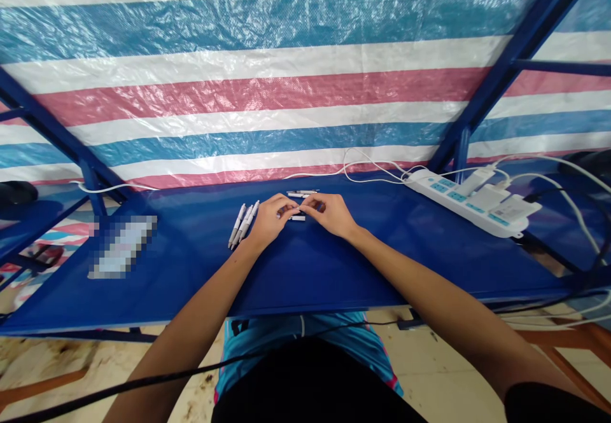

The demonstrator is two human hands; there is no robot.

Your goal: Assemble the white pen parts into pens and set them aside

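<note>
My left hand (273, 221) and my right hand (330, 212) meet over the middle of the blue table. The fingertips of both are pinched close together, and whatever lies between them is too small and covered to name. Just beyond the hands lie white and grey pen pieces (301, 193). Another short white pen piece (298, 218) shows on the table between the hands, partly hidden by fingers. Beside my left hand, several white pens with grey grips (244, 224) lie side by side, slanting toward me.
A white power strip (465, 203) with plugged-in chargers stands at the right of the blue table (191, 283). White cables (353, 162) run along the back edge. A blurred-out flat object (123, 247) lies at the left. Blue metal posts and a striped sheet (267, 92) close off the back.
</note>
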